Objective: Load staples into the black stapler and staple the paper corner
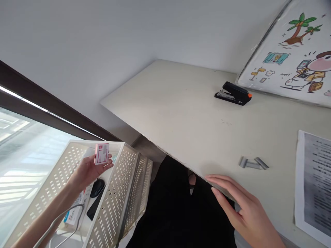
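My left hand (89, 168) holds a small white box with pink print (101, 154) over the perforated basket (113, 196) at the left. The thumb and fingers grip the box near its lower part. At the table's front edge, my right hand (240, 206) rests with fingers stretched and thumb apart, holding nothing. Beyond it on the table lie several grey staple strips (253, 163). A black stapler (233, 93) with an orange tip stands farther back, close to the wall.
Inside the basket are a black rounded object (97, 188), a dark flat object (95, 206), a cable (60, 215) and a white-and-blue package (73, 213). A printed sheet (300, 193) lies at the table's right. Behind it leans a cartoon-printed board (284, 75). A window (31, 151) is at left.
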Available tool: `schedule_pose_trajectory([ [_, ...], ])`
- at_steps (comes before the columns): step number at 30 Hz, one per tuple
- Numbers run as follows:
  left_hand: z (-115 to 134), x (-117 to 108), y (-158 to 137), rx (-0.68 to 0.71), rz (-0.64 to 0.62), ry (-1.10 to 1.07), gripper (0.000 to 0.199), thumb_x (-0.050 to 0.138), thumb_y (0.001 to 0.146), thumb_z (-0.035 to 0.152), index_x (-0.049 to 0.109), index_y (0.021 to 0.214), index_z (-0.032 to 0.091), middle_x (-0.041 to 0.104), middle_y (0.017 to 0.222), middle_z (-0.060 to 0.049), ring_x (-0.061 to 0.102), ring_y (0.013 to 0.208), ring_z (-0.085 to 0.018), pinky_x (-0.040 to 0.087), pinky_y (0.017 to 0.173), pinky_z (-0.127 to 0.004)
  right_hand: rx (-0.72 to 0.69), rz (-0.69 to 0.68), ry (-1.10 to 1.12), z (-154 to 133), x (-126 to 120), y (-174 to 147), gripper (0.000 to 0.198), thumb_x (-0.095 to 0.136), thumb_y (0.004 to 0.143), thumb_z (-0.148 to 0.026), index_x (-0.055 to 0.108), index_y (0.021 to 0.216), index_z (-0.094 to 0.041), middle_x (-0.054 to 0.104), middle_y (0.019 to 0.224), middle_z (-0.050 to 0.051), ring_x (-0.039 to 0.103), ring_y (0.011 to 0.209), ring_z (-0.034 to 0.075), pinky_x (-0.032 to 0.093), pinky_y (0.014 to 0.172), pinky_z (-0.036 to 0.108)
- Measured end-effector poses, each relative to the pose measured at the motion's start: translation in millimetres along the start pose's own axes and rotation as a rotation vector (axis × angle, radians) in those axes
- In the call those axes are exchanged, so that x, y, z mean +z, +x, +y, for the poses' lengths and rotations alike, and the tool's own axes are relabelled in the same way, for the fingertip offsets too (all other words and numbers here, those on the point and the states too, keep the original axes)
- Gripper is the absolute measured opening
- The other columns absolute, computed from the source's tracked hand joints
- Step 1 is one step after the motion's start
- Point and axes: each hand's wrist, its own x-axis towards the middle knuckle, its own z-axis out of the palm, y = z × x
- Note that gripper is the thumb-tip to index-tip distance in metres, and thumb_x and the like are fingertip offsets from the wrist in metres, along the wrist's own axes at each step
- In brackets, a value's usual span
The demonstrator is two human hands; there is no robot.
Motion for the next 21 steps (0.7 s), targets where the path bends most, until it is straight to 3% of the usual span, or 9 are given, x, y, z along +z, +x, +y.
schedule_pose_trajectory([
  [3,13,14,-6,0.057,-0.08,0.106,0.042,0.086,0.075,0.043,0.076,0.102,0.012,0.079,0.095,-0.012,0.071,0.077,-0.024,0.063,0.078,-0.037,-0.011,-0.011,-0.011,1,0,-1,0.034,0.054,0.105,-0.049,0.066,0.134,-0.038,0.068,0.14,0.006,0.072,0.121,0.028,0.061,0.046,0.018],
  [6,32,30,-16,0.22,-0.145,0.458,0.044,0.08,0.085,0.048,0.078,0.112,0.014,0.079,0.096,-0.011,0.072,0.081,-0.023,0.061,0.078,-0.034,0.019,0.029,-0.024,0,2,-1,0.034,0.052,0.106,-0.049,0.066,0.135,-0.039,0.067,0.141,0.006,0.072,0.121,0.028,0.062,0.049,0.02],
  [10,51,66,-28,0.631,-0.081,1.032,0.05,0.078,0.085,0.052,0.074,0.127,0.024,0.08,0.112,-0.006,0.075,0.095,-0.027,0.062,0.086,-0.037,-0.006,-0.013,-0.052,1,1,1,0.033,0.051,0.107,-0.047,0.064,0.137,-0.039,0.066,0.142,0.006,0.072,0.121,0.026,0.064,0.054,0.02],
  [12,56,85,-28,0.857,-0.089,1.173,0.048,0.078,0.084,0.052,0.075,0.125,0.027,0.079,0.119,-0.005,0.075,0.098,-0.027,0.062,0.087,-0.039,-0.034,-0.041,-0.066,2,0,2,0.033,0.051,0.107,-0.045,0.062,0.138,-0.04,0.066,0.142,0.006,0.071,0.12,0.025,0.064,0.055,0.02],
  [14,60,97,-24,0.982,-0.173,1.252,0.045,0.076,0.086,0.051,0.076,0.123,0.027,0.079,0.119,-0.004,0.075,0.096,-0.025,0.063,0.087,-0.037,-0.037,-0.043,-0.068,2,-1,3,0.033,0.049,0.108,-0.044,0.061,0.139,-0.041,0.065,0.143,0.005,0.071,0.12,0.024,0.065,0.056,0.021],
  [16,66,99,-16,1.0,-0.192,1.299,0.046,0.071,0.09,0.054,0.075,0.125,0.024,0.079,0.118,-0.005,0.076,0.093,-0.023,0.062,0.084,-0.035,-0.02,-0.038,-0.055,1,-1,3,0.033,0.047,0.109,-0.044,0.06,0.139,-0.041,0.064,0.143,0.004,0.07,0.122,0.024,0.066,0.06,0.022],
  [17,70,94,-11,0.972,-0.136,1.33,0.049,0.068,0.091,0.057,0.074,0.126,0.023,0.079,0.119,-0.004,0.075,0.091,-0.022,0.062,0.083,-0.034,-0.012,-0.04,-0.046,0,-1,3,0.033,0.047,0.109,-0.043,0.06,0.139,-0.04,0.064,0.143,0.004,0.07,0.122,0.023,0.067,0.063,0.024],
  [20,78,64,1,0.732,0.236,1.397,0.06,0.056,0.095,0.067,0.066,0.137,0.025,0.078,0.119,0.0,0.075,0.094,-0.021,0.061,0.082,-0.032,-0.012,-0.06,-0.018,-3,-2,4,0.033,0.045,0.11,-0.041,0.059,0.139,-0.04,0.064,0.142,0.004,0.069,0.123,0.022,0.069,0.075,0.028],
  [21,78,50,4,0.622,0.275,1.389,0.061,0.052,0.097,0.069,0.062,0.141,0.028,0.08,0.116,0.004,0.075,0.098,-0.021,0.06,0.086,-0.032,-0.015,-0.067,-0.01,-3,-2,5,0.033,0.045,0.11,-0.04,0.059,0.139,-0.04,0.064,0.142,0.004,0.069,0.122,0.022,0.069,0.079,0.029],
])
